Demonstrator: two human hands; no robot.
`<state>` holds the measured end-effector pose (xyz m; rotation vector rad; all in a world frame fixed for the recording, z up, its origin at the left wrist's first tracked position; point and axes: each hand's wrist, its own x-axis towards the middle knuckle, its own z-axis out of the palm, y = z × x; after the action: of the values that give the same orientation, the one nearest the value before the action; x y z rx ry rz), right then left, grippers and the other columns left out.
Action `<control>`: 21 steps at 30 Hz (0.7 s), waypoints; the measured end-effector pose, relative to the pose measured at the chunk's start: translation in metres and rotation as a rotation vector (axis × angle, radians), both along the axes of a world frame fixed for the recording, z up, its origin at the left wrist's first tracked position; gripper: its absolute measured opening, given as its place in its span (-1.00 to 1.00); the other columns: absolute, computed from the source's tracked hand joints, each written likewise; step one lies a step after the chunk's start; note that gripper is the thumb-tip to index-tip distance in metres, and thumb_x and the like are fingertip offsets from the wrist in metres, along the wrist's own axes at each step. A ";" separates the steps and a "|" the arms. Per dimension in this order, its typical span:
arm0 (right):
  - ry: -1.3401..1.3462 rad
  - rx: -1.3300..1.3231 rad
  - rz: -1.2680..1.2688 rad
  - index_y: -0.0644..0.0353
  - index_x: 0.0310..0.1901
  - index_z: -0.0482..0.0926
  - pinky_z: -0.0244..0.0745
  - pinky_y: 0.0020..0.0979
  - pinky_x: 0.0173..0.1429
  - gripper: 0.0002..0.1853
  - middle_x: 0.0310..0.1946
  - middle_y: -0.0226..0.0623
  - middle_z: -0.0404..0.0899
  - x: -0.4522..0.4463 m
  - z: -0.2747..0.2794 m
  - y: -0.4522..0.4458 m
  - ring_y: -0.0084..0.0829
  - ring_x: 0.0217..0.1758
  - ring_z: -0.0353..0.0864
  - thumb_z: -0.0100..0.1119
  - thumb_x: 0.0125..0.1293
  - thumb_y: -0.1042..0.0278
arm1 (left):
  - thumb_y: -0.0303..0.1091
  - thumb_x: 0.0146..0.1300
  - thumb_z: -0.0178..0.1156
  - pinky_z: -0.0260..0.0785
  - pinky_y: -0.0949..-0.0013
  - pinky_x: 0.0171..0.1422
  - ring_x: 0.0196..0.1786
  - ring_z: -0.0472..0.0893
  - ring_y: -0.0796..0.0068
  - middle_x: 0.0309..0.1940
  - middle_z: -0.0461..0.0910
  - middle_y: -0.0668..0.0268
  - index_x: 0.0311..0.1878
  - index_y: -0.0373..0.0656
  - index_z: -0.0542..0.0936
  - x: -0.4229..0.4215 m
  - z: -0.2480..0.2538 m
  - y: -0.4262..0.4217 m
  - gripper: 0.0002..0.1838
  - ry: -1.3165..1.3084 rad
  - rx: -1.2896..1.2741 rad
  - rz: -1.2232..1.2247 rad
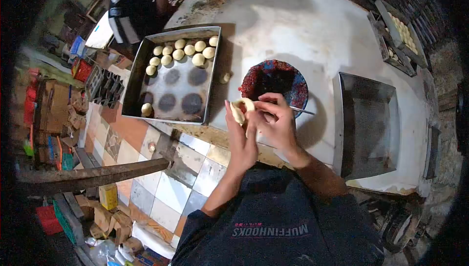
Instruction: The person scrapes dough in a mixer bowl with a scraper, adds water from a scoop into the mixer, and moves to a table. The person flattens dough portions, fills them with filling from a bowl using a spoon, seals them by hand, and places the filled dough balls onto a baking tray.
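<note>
Cupped around a pale, opened piece of dough (240, 109) is my left hand (242, 141), with reddish filling showing inside the dough. My right hand (277, 124) has its fingers curled and its thumb and fingertips at the dough's right edge; they are slightly blurred. Beyond both hands sits a round bowl (302, 87) with chunky red filling around its inner wall. A thin metal handle (304, 111) sticks out to the right past my right hand, over the bowl's rim. Whether that hand touches the handle is hidden.
To the left, a square metal tray (211, 77) holds several dough balls (179, 44). A deep metal pan (369, 129) stands right of the bowl on the white table (317, 16). More trays (408, 53) of dough lie at the far right. A wooden beam (97, 177) crosses the lower left.
</note>
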<state>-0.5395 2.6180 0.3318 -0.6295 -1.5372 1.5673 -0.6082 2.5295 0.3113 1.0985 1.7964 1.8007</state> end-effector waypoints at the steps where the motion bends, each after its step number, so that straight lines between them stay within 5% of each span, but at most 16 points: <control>1: -0.195 0.328 0.027 0.43 -0.15 0.62 0.57 -0.46 -0.06 -0.70 -0.03 -0.20 0.45 0.005 0.024 -0.005 -0.40 -0.10 0.61 0.37 0.10 0.46 | -0.42 0.41 -0.09 0.00 0.14 0.44 0.38 0.19 0.11 0.35 0.13 -0.08 0.46 -0.38 -0.09 0.001 0.001 -0.006 -0.35 0.450 -0.051 0.071; 3: -0.253 0.705 -0.027 0.40 -0.20 0.63 0.55 -0.41 -0.15 -0.73 -0.15 -0.14 0.52 0.005 0.053 -0.018 -0.32 -0.18 0.62 0.38 0.03 0.50 | -0.45 0.37 -0.07 -0.01 0.15 0.43 0.36 0.20 0.06 0.34 0.10 -0.13 0.45 -0.43 -0.21 0.009 0.035 -0.019 -0.27 0.270 -0.026 0.041; 5: -0.174 0.726 -0.095 0.40 -0.30 0.61 0.52 -0.36 -0.21 -0.85 -0.26 -0.15 0.56 0.000 0.070 -0.039 -0.22 -0.27 0.61 0.31 0.06 0.58 | -0.47 0.36 -0.09 0.06 0.20 0.40 0.33 0.25 0.11 0.32 0.15 -0.11 0.45 -0.45 -0.26 0.006 0.055 -0.039 -0.26 0.232 0.033 0.000; 7: -0.093 0.877 -0.136 0.39 -0.30 0.60 0.52 -0.34 -0.21 -0.87 -0.28 -0.16 0.56 -0.002 0.081 -0.054 -0.23 -0.27 0.61 0.28 0.07 0.62 | -0.40 0.38 -0.05 0.18 0.33 0.33 0.27 0.34 0.25 0.31 0.22 0.05 0.47 -0.38 -0.25 0.005 0.069 -0.058 -0.24 -0.221 0.256 -0.010; 9: 0.014 0.944 -0.003 0.37 -0.29 0.59 0.52 -0.35 -0.22 -0.86 -0.27 -0.17 0.56 -0.002 0.093 -0.068 -0.25 -0.25 0.61 0.28 0.07 0.64 | -0.36 0.38 0.01 0.16 0.34 0.34 0.26 0.35 0.28 0.31 0.23 0.09 0.49 -0.31 -0.15 -0.007 0.064 -0.083 -0.24 -0.627 0.549 -0.124; 10: 0.031 1.004 0.118 0.41 -0.25 0.55 0.53 -0.37 -0.24 -0.82 -0.24 -0.15 0.53 -0.002 0.100 -0.072 -0.28 -0.31 0.59 0.28 0.09 0.60 | -0.28 0.33 0.11 0.16 0.33 0.34 0.23 0.37 0.30 0.26 0.30 0.13 0.42 -0.30 0.14 -0.013 0.062 -0.095 -0.33 -0.647 0.562 -0.104; 15: -0.150 0.632 0.298 0.34 -0.33 0.61 0.50 -0.47 -0.35 -0.82 -0.28 -0.19 0.56 -0.010 0.111 -0.133 -0.47 -0.39 0.60 0.39 0.08 0.45 | -0.14 0.27 0.18 0.19 0.24 0.31 0.18 0.41 0.23 0.17 0.40 0.06 0.00 -0.29 0.48 -0.024 0.060 -0.172 -0.59 -0.387 0.542 0.034; 17: -0.227 0.013 0.623 0.32 -0.33 0.63 0.49 -0.51 -0.37 -0.82 -0.33 -0.18 0.59 -0.013 0.097 -0.153 -0.50 -0.38 0.62 0.40 0.08 0.43 | -0.17 0.31 0.14 0.30 0.19 0.20 0.09 0.48 0.17 0.11 0.44 -0.04 -0.05 -0.24 0.49 -0.027 0.051 -0.197 -0.67 0.109 0.463 0.223; 18: -0.231 0.009 0.630 0.32 -0.33 0.63 0.49 -0.51 -0.37 -0.82 -0.33 -0.18 0.59 -0.014 0.096 -0.166 -0.50 -0.38 0.62 0.40 0.08 0.43 | -0.21 0.32 0.11 0.38 0.16 0.07 -0.02 0.53 0.12 0.04 0.47 -0.11 -0.07 -0.22 0.48 -0.028 0.053 -0.210 -0.72 0.310 0.381 0.269; 21: -0.026 0.624 0.418 0.34 -0.24 0.64 0.53 -0.45 -0.27 -0.77 -0.32 -0.16 0.59 -0.015 0.092 -0.200 -0.37 -0.30 0.65 0.39 0.05 0.46 | -0.40 0.20 0.19 0.40 0.21 0.00 -0.07 0.53 0.12 -0.03 0.47 -0.07 0.08 -0.13 0.52 -0.027 0.048 -0.239 -0.65 0.613 0.282 0.419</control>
<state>-0.5549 2.4180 0.4242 0.0275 -2.1359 1.2455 -0.6349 2.2904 0.3588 1.6164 2.3032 2.1689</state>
